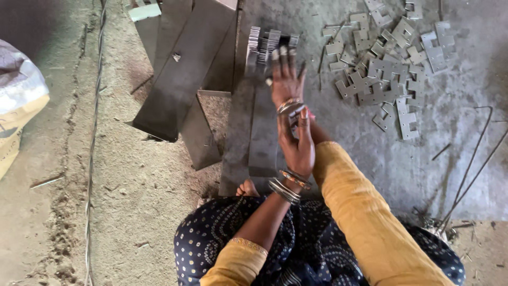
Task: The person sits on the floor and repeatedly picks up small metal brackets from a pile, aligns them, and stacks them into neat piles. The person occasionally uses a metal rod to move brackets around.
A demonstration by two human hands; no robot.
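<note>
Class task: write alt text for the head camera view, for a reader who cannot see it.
The person's right hand reaches to a standing row of thin grey metal plates on a concrete floor; the left hand hovers behind it. Notched flat grey metal cut-outs lie scattered nearby.

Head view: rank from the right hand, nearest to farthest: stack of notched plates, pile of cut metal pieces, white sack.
From the right hand:
1. Stack of notched plates: at its fingertips, just ahead.
2. Pile of cut metal pieces: on the floor to the right.
3. White sack: at the far left edge.
</note>
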